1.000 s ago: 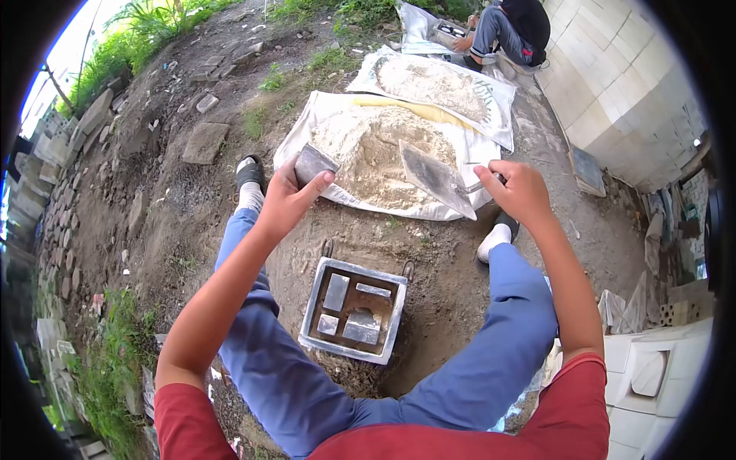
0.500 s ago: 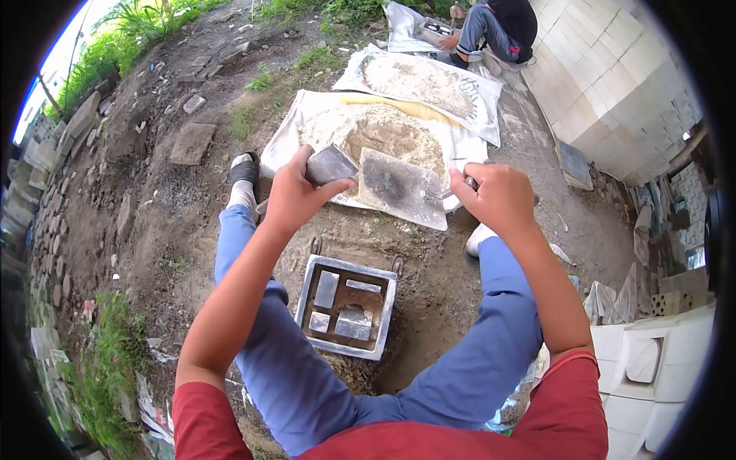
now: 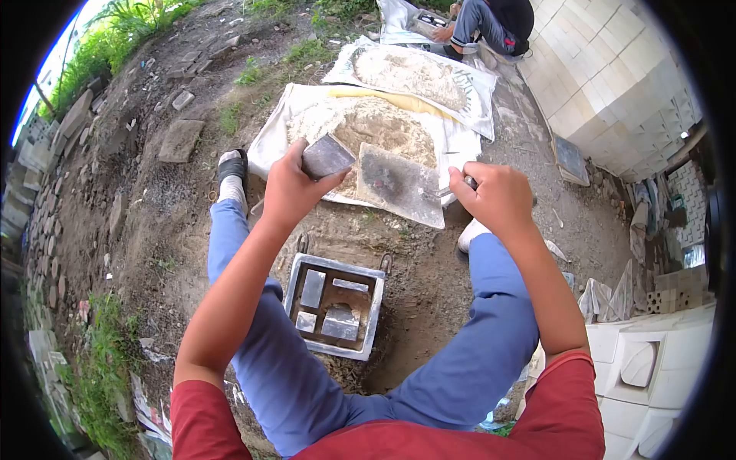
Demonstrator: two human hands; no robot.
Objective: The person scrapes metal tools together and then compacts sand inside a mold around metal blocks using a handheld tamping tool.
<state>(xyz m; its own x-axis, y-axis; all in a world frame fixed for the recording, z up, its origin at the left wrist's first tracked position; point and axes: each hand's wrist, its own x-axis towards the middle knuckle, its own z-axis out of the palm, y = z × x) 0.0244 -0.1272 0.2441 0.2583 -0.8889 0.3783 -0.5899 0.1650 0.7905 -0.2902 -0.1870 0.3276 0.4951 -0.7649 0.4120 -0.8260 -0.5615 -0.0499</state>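
Note:
My left hand (image 3: 295, 184) is closed around a dark, flat rectangular block (image 3: 329, 156) with a dusty face. In my right hand (image 3: 494, 192) is the handle of a trowel (image 3: 399, 186), whose broad square blade is crusted with grey and points left. The block and the blade's left edge are close together; whether they touch I cannot tell. Both are held above the near edge of a pile of pale powder (image 3: 391, 126). Between my legs, on the ground, sits a square metal mould (image 3: 372, 326) with several dark block inserts (image 3: 341, 323) inside.
The powder lies on a white sack (image 3: 268, 142), with a second heap (image 3: 410, 77) on another sack behind it. At the top right another person (image 3: 491, 27) crouches beside a similar mould. Pale stacked blocks (image 3: 613, 77) form a wall on the right. Stones and weeds (image 3: 107, 368) line the left.
The view has shifted slightly, so the mould and sacks appear a little further left. The block has moved slightly up and away from the trowel blade. Both hands keep their hold.

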